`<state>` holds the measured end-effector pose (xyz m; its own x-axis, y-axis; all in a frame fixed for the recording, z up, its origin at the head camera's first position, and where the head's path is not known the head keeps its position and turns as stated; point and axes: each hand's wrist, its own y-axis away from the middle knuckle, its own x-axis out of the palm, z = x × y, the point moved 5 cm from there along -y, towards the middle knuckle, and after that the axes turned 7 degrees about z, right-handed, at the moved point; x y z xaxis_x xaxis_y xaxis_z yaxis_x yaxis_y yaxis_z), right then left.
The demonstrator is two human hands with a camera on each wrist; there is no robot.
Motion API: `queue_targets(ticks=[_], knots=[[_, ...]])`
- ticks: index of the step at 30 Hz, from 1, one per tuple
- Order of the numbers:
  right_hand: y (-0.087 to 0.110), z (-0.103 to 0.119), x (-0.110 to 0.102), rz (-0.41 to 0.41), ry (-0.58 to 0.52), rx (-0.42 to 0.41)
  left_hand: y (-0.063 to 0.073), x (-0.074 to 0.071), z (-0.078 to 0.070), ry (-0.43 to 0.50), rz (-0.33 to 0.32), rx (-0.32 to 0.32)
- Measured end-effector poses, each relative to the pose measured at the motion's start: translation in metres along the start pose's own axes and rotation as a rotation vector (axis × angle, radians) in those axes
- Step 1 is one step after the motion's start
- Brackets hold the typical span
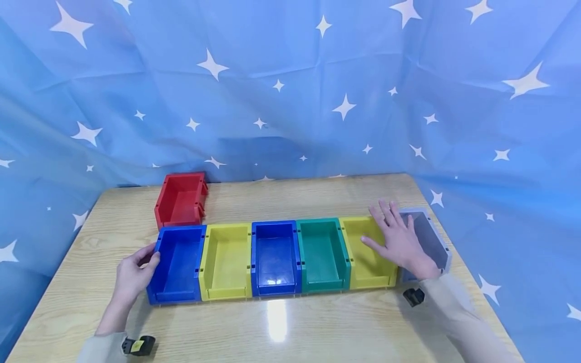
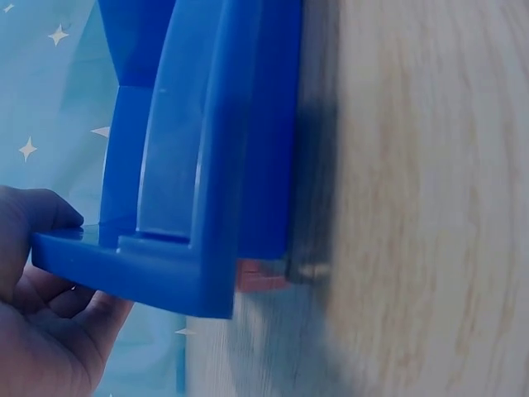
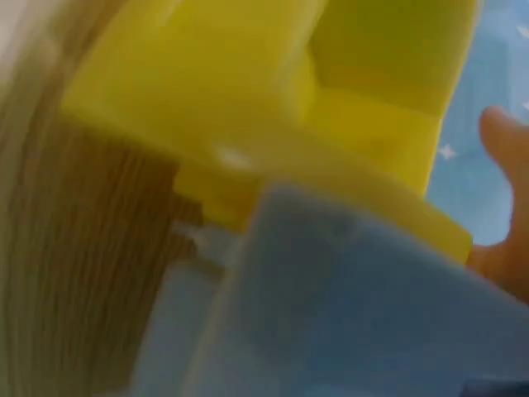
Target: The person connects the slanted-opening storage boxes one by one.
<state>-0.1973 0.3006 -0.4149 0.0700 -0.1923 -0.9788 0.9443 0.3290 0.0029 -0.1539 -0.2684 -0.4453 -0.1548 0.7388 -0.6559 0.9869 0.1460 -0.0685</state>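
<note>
At the left end of a row of plastic bins, my left hand (image 1: 132,276) grips the outer side wall of a blue bin (image 1: 179,264), thumb at the wall's edge and fingers on the outside. In the left wrist view that bin (image 2: 223,165) stands close up, with the left hand (image 2: 50,306) at its wall. My right hand (image 1: 399,243) has its fingers spread over the right-hand yellow bin (image 1: 369,280) and the grey bin (image 1: 431,237) at the row's right end. Whether it touches either one I cannot tell. The right wrist view is blurred.
Between the end bins stand another yellow bin (image 1: 227,257), a second blue bin (image 1: 275,257) and a green bin (image 1: 321,254), side by side. Behind the left end sits a red bin (image 1: 181,201). A star-patterned blue cloth (image 1: 290,101) hangs behind the wooden table (image 1: 236,333).
</note>
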Motion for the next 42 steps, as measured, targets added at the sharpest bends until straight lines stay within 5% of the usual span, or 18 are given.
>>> queue_targets(ticks=[11,20,26,34,42], knots=[[0.002,-0.007,0.027,-0.018,-0.031,-0.001,-0.001,-0.001,-0.002,-0.013,0.019,0.026],[0.001,-0.011,0.025,-0.057,-0.187,-0.028,0.000,0.001,0.001,0.027,0.012,0.013],[0.001,-0.011,0.021,-0.207,-0.258,-0.095,-0.001,0.001,0.002,0.016,0.024,-0.013],[-0.003,0.003,-0.015,-0.401,-0.391,-0.137,-0.004,0.005,0.002,0.010,0.008,0.012],[-0.039,0.029,-0.042,-0.256,-0.575,-0.131,-0.006,-0.007,0.004,-0.068,0.002,0.072]])
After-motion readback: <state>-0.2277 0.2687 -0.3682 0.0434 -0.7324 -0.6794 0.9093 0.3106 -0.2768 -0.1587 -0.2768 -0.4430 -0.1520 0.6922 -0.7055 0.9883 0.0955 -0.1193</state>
